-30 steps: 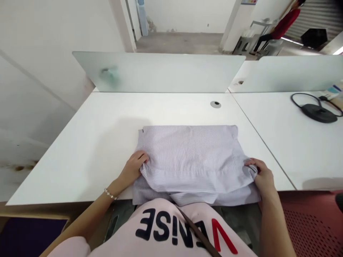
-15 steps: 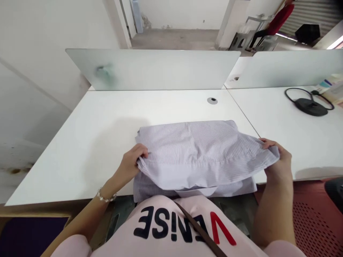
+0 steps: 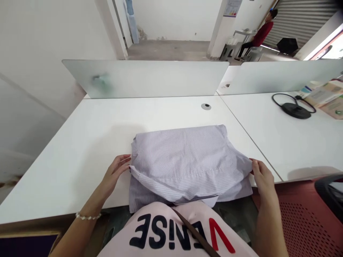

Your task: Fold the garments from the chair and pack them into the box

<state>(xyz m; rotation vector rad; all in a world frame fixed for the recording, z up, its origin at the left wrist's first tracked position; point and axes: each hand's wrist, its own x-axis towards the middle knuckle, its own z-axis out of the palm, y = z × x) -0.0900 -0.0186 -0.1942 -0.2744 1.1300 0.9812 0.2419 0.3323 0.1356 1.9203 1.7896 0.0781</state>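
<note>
A folded striped shirt, pale with thin dark lines, lies on the white desk. Its near edge sags in a curve over a lower layer that hangs at the desk's front edge. At the shirt's left edge is my left hand, fingers stretched and apart, with the tips just at the cloth. My right hand pinches the shirt's right corner between thumb and fingers and holds it slightly raised.
A frosted divider runs along the desk's back. To the right are a black round base with a cable and some boxes. A red chair stands at the right front. Far off sits a person in red.
Both hands have moved: the left outward, its fingers loosened from the cloth, the right lower and inward with the corner. The shirt's top layer now lies flatter. The view has tilted up slightly.
</note>
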